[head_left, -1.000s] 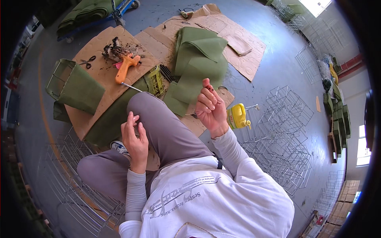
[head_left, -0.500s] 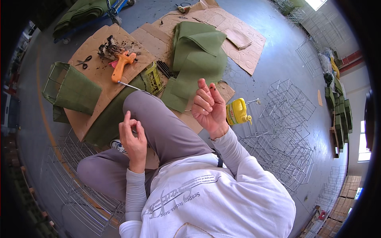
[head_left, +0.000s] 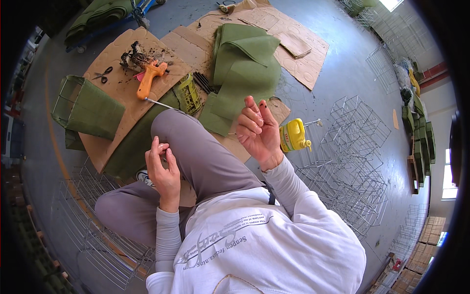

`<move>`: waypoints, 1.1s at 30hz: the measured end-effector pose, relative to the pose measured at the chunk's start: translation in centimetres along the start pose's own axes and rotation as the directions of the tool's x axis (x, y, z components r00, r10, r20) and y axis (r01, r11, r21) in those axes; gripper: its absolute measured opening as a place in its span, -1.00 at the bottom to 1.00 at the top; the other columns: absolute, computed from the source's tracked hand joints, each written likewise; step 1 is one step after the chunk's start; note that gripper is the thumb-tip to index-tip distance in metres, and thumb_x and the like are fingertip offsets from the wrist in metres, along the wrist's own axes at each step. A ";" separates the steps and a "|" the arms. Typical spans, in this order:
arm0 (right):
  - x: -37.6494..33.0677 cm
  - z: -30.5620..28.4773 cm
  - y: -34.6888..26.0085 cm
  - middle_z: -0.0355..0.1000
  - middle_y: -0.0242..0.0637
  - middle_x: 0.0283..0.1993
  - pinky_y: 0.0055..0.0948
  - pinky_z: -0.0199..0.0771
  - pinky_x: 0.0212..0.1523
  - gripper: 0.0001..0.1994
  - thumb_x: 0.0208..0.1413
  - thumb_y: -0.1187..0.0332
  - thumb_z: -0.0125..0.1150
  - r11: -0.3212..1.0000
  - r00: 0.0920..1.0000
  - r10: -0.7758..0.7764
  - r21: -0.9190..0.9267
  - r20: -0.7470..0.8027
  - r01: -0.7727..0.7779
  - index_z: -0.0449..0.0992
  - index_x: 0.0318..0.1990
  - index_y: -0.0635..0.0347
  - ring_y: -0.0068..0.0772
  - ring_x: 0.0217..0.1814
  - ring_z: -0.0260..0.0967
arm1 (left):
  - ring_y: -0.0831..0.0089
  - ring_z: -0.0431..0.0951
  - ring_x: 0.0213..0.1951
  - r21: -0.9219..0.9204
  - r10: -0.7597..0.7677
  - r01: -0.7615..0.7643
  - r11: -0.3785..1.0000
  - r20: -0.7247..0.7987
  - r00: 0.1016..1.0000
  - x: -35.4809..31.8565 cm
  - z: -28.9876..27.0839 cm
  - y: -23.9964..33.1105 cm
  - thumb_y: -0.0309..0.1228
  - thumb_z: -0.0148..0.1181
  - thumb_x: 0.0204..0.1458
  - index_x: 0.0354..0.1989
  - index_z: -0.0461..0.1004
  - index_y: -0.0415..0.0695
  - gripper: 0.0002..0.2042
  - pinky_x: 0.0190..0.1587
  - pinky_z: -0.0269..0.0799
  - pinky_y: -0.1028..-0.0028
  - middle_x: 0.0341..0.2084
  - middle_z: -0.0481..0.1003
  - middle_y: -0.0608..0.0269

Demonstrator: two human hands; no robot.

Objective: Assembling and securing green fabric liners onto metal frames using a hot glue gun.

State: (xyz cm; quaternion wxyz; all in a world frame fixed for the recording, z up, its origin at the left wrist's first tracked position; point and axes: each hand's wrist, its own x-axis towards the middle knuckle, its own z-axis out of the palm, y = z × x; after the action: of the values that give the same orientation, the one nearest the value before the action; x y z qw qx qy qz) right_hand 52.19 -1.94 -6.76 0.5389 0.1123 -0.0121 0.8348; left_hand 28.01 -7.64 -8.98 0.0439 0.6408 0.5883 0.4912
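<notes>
Loosely curled, with a slight gap between thumb and fingers, the left hand (head_left: 164, 176) hangs in front of the right thigh (head_left: 215, 152); I cannot tell whether it touches the cloth of the trousers. On the right hand (head_left: 259, 134) I read a narrow gap between thumb and forefinger, the other fingers bent toward the palm, and a dark smudge at the thumb tip. Both grips look free to me. Just beside the right wrist, in my view, is the yellow jug (head_left: 293, 136), with wire frames (head_left: 345, 166) spread over the floor to its right. Beyond the hands I see the green sheets (head_left: 245, 63) piled on cardboard, the top one trailing toward the right hand. Farther left, the orange glue gun (head_left: 152, 78) lies on a cardboard panel (head_left: 112, 55) near dark scraps (head_left: 134, 58), a thin pale rod running from its handle end toward the raised knee. Scissors (head_left: 103, 75) lie open left of the gun. At the panel's left edge I have a green-covered frame (head_left: 93, 115), tilted, its bare wire rim facing left.
</notes>
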 end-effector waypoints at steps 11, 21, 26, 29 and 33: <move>-0.3 0.3 0.3 0.12 -0.47 -0.55 -0.54 0.14 -0.43 -0.63 0.39 0.14 -0.08 1.000 1.000 0.004 -0.027 -0.022 -0.005 0.40 0.11 0.26 -0.58 -0.49 0.07 | 0.31 0.47 -0.28 0.020 0.039 -0.038 0.999 -0.045 0.998 -0.3 0.0 -0.2 -0.65 0.14 0.12 0.17 0.36 -0.32 -0.60 -0.23 0.46 0.35 -0.28 0.51 0.13; -0.3 0.1 0.6 0.19 -0.47 -0.50 -0.56 0.18 -0.39 -0.64 0.38 0.19 -0.04 0.998 0.999 -0.015 -0.059 -0.029 0.013 0.38 0.11 0.31 -0.60 -0.44 0.10 | 0.31 0.47 -0.32 0.033 0.029 -0.030 0.999 0.016 0.999 -0.4 -0.1 -0.3 -0.66 0.13 0.12 0.17 0.38 -0.31 -0.61 -0.25 0.44 0.34 -0.29 0.52 0.14; -0.5 0.5 0.8 0.21 -0.46 -0.46 -0.52 0.19 -0.37 -0.63 0.38 0.17 -0.04 0.987 0.999 -0.039 -0.156 -0.020 0.036 0.37 0.11 0.30 -0.57 -0.41 0.11 | 0.29 0.48 -0.30 0.041 0.089 -0.086 0.995 -0.061 0.994 -0.1 0.4 -0.3 -0.67 0.15 0.11 0.16 0.39 -0.31 -0.60 -0.25 0.46 0.34 -0.28 0.54 0.13; -0.9 0.6 1.6 0.36 -0.33 -0.26 -0.40 0.30 -0.20 -0.61 0.36 0.13 -0.02 0.909 0.993 -0.094 -0.401 0.065 0.112 0.40 0.10 0.27 -0.41 -0.21 0.27 | 0.27 0.50 -0.27 0.015 0.024 -0.023 1.000 -0.044 0.999 -0.3 0.0 -0.4 -0.68 0.16 0.10 0.15 0.39 -0.32 -0.60 -0.24 0.48 0.36 -0.26 0.55 0.12; -1.3 4.6 2.4 0.38 -0.07 0.23 -0.15 0.30 0.21 -0.59 0.32 0.11 0.00 -0.438 0.830 0.106 -0.724 0.548 0.534 0.45 0.14 0.21 -0.04 0.27 0.33 | 0.26 0.53 -0.24 0.022 0.017 -0.017 1.000 -0.028 0.999 -0.3 -0.4 -0.4 -0.68 0.16 0.10 0.14 0.40 -0.31 -0.61 -0.21 0.50 0.37 -0.26 0.55 0.10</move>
State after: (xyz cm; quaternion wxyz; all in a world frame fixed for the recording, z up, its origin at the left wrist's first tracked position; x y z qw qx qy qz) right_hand 51.30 -4.73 -2.27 0.5362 -0.2208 -0.7711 0.2630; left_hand 27.51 -8.01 -9.23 0.0243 0.6392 0.5887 0.4943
